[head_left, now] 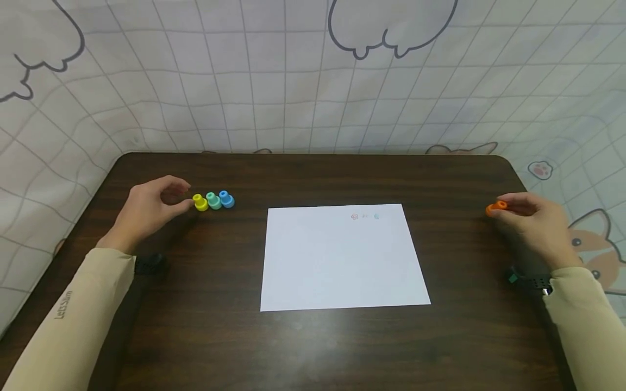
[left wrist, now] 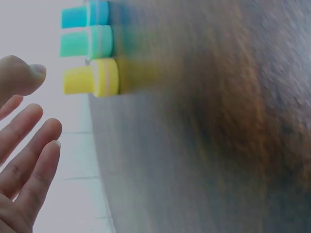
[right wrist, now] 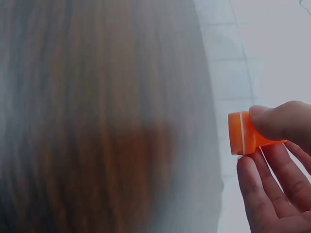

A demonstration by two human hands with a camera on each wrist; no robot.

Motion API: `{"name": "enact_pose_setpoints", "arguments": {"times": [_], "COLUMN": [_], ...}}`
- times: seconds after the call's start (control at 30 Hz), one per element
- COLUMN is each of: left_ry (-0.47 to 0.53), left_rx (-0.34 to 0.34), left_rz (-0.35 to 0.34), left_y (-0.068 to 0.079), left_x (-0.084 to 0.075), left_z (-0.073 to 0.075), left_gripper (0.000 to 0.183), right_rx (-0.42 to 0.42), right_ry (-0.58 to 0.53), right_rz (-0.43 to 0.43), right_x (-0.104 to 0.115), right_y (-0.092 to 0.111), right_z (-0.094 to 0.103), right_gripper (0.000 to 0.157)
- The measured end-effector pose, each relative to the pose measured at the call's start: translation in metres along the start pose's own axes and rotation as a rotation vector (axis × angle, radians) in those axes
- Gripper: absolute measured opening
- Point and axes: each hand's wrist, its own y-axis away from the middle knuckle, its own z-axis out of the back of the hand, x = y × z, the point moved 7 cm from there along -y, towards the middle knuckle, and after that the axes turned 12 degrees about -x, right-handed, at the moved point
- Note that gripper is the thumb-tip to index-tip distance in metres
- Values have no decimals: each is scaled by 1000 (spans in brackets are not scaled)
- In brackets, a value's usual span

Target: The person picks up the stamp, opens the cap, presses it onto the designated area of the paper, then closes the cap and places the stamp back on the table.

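Observation:
Three stepped plastic pegs with hollow tops stand upright side by side at the left of the table: a yellow peg (head_left: 200, 203), a mint-green peg (head_left: 213, 201) and a blue peg (head_left: 227, 200). Just left of the yellow one is my left hand (head_left: 152, 209), thumb and fingers apart; the left wrist view shows a gap between them and the yellow peg (left wrist: 92, 78). At the far right, my right hand (head_left: 535, 222) pinches an orange peg (head_left: 496, 208) between thumb and fingers. The right wrist view has this orange peg (right wrist: 243, 133) lying sideways in the fingers, raised off the table.
A white sheet of paper (head_left: 342, 260) with small faint prints near its top edge lies mid-table. The dark wooden table (head_left: 313, 347) has rounded far corners. A white gridded cloth (head_left: 303, 98) with cartoon drawings hangs behind and around it.

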Motion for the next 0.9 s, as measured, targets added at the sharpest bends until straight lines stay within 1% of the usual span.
{"name": "enact_pose_setpoints", "arguments": {"times": [0.07,0.13,0.23,0.33,0.47,0.67,0.9], "left_ry": [6,8,39,73,98,160,322], "left_rx": [-22,-57,-114,-163,-198,-205,-219], "left_rz": [-19,-45,-81,-122,-175,-226,-289], "left_y": [-2,-3,-4,-4,-4,-3,-5], "left_x": [-4,-8,-16,-26,-42,-65,-101], "left_z": [2,4,5,4,-1,-16,-41], "left_gripper": [32,31,28,25,23,23,21], "right_rx": [-7,-11,-21,-27,-18,8,-13], "right_ry": [0,-1,-18,-59,-141,-222,-339], "right_rz": [24,46,80,116,146,183,240], "right_x": [8,17,32,46,64,94,134], "right_y": [0,1,3,4,7,15,20], "right_z": [-2,-5,-10,-16,-26,-40,-49], "right_gripper": [46,46,42,38,36,33,32]}}
